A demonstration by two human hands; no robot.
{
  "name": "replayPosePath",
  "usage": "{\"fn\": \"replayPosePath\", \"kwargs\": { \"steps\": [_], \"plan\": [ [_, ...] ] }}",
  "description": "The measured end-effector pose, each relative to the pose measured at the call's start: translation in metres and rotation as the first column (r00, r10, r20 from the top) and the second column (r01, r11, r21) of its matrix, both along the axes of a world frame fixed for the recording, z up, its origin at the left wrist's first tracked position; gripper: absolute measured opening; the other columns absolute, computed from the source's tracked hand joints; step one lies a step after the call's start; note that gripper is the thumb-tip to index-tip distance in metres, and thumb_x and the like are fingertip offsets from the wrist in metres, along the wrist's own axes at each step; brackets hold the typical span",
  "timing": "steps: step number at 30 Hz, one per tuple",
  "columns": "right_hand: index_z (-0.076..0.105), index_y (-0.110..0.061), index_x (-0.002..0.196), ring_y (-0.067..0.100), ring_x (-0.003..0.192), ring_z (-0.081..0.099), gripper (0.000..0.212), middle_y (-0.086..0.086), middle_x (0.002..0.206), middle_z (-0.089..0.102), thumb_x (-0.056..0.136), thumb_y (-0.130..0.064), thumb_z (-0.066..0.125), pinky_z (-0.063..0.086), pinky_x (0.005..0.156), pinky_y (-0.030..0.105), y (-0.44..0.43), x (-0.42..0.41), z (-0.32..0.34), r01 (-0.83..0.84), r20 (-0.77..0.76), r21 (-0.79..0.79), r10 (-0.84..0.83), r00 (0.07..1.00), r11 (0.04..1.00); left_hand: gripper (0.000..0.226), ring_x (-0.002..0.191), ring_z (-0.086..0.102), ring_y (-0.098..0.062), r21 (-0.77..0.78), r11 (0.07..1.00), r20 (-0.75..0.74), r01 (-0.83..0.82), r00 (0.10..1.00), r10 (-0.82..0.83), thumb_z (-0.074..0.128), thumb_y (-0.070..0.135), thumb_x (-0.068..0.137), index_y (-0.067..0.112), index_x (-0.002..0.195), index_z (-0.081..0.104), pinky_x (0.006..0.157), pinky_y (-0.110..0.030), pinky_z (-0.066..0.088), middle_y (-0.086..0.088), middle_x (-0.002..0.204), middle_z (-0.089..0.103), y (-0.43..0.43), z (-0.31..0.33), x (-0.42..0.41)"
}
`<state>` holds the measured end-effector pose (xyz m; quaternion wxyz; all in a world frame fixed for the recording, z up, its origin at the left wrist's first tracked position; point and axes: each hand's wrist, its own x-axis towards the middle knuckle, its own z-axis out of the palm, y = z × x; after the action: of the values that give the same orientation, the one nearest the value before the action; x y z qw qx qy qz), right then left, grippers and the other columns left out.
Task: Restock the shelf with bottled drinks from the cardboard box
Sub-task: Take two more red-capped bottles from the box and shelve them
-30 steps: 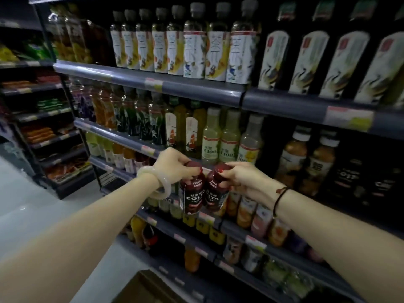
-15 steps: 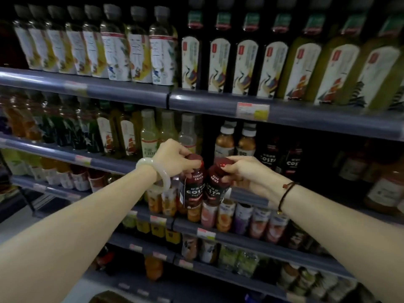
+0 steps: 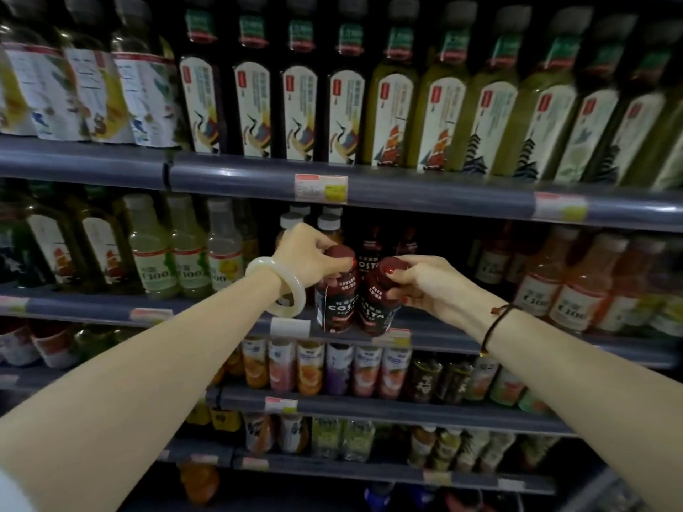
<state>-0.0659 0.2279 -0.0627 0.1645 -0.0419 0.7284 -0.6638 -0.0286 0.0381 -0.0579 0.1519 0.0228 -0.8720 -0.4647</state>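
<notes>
Your left hand (image 3: 308,253), bangle (image 3: 282,288) on its wrist, has its fingers (image 3: 342,261) clamped over the cap of the left bottle (image 3: 336,303). Touching it, the right bottle (image 3: 379,304) is gripped at the cap by your right hand (image 3: 430,286). Both bottles sit at the shelf (image 3: 462,336) edge.

Two Costa bottles: left one (image 3: 335,290) in my left hand (image 3: 308,255), right one (image 3: 380,295) in my right hand (image 3: 425,284). Both dark brown/black w/ white lettering, dark red caps. My nails red. Pale milky-white bangle (image 3: 284,290) on left wrist; thin dark cord (image 3: 493,327) w/ small red knot on right. Shelf edge (image 3: 462,195) grey-blue; price tags (image 3: 320,187) red, white & yellow-green. Top row: dark bottles (image 3: 258,105) w/ cream crane-pattern labels, then green bottles (image 3: 439,116) w/ cream labels.
</notes>
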Motion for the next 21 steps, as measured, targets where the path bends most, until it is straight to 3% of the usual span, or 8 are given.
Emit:
{"fn": "replayPosePath", "kwargs": {
  "steps": [3, 7, 10, 13, 16, 21],
  "plan": [
    [0.066, -0.011, 0.114, 0.007, 0.045, 0.064, 0.031, 0.001, 0.075, 0.070, 0.089, 0.002, 0.056, 0.046, 0.043, 0.016, 0.011, -0.006, -0.001, 0.038, -0.011, -0.005, -0.038, 0.999, 0.999, 0.018, 0.071, 0.073, -0.017, 0.009, 0.999, -0.025, 0.054, 0.998, -0.054, 0.076, 0.015, 0.078, 0.002, 0.090, 0.076, 0.070, -0.022, 0.061, -0.016, 0.083, 0.076, 0.012, -0.002, -0.011],
    [0.064, -0.011, 0.120, 0.007, 0.051, 0.064, 0.033, 0.002, 0.082, 0.070, 0.090, 0.000, 0.055, 0.046, 0.060, 0.023, 0.021, -0.014, -0.004, 0.065, -0.045, -0.006, -0.066, 0.997, 0.998, 0.018, 0.075, 0.073, -0.019, 0.007, 0.995, -0.041, 0.099, 0.994, -0.098, 0.074, 0.014, 0.079, 0.003, 0.093, 0.076, 0.074, -0.035, 0.062, -0.016, 0.085, 0.075, 0.018, -0.006, -0.021],
    [0.064, -0.010, 0.120, 0.009, 0.054, 0.064, 0.033, 0.004, 0.084, 0.070, 0.090, 0.000, 0.055, 0.046, 0.066, 0.025, 0.022, -0.020, -0.005, 0.088, -0.053, -0.048, -0.091, 0.994, 0.995, 0.018, 0.076, 0.072, -0.017, -0.012, 0.993, -0.049, 0.118, 0.992, -0.118, 0.075, 0.015, 0.079, 0.004, 0.093, 0.076, 0.075, -0.033, 0.062, -0.013, 0.085, 0.076, 0.020, -0.010, -0.029],
    [0.064, -0.011, 0.120, 0.009, 0.055, 0.064, 0.033, 0.005, 0.087, 0.070, 0.090, 0.000, 0.055, 0.047, 0.066, 0.025, 0.019, -0.024, -0.003, 0.096, -0.076, -0.031, -0.098, 0.992, 0.995, 0.018, 0.070, 0.068, -0.012, -0.037, 0.991, -0.069, 0.129, 0.989, -0.131, 0.073, 0.013, 0.080, -0.001, 0.090, 0.075, 0.070, -0.028, 0.060, -0.017, 0.084, 0.075, 0.022, -0.011, -0.034],
    [0.065, -0.010, 0.118, 0.009, 0.054, 0.063, 0.032, 0.005, 0.085, 0.069, 0.090, 0.000, 0.054, 0.048, 0.059, 0.022, 0.018, -0.029, -0.006, 0.120, -0.073, -0.032, -0.122, 0.990, 0.992, 0.020, 0.068, 0.067, -0.014, -0.011, 0.990, -0.064, 0.143, 0.988, -0.144, 0.073, 0.014, 0.080, -0.004, 0.090, 0.074, 0.071, -0.033, 0.060, -0.019, 0.083, 0.075, 0.021, -0.009, -0.041],
    [0.065, -0.006, 0.114, 0.013, 0.056, 0.056, 0.026, 0.005, 0.079, 0.067, 0.091, -0.001, 0.055, 0.047, 0.059, 0.023, 0.018, -0.040, -0.014, 0.156, -0.024, -0.038, -0.157, 0.987, 0.987, 0.020, 0.070, 0.068, -0.016, 0.024, 0.988, -0.039, 0.152, 0.988, -0.151, 0.072, 0.014, 0.081, -0.002, 0.093, 0.074, 0.075, -0.030, 0.060, -0.018, 0.084, 0.075, 0.022, -0.016, -0.053]
  ]
}}
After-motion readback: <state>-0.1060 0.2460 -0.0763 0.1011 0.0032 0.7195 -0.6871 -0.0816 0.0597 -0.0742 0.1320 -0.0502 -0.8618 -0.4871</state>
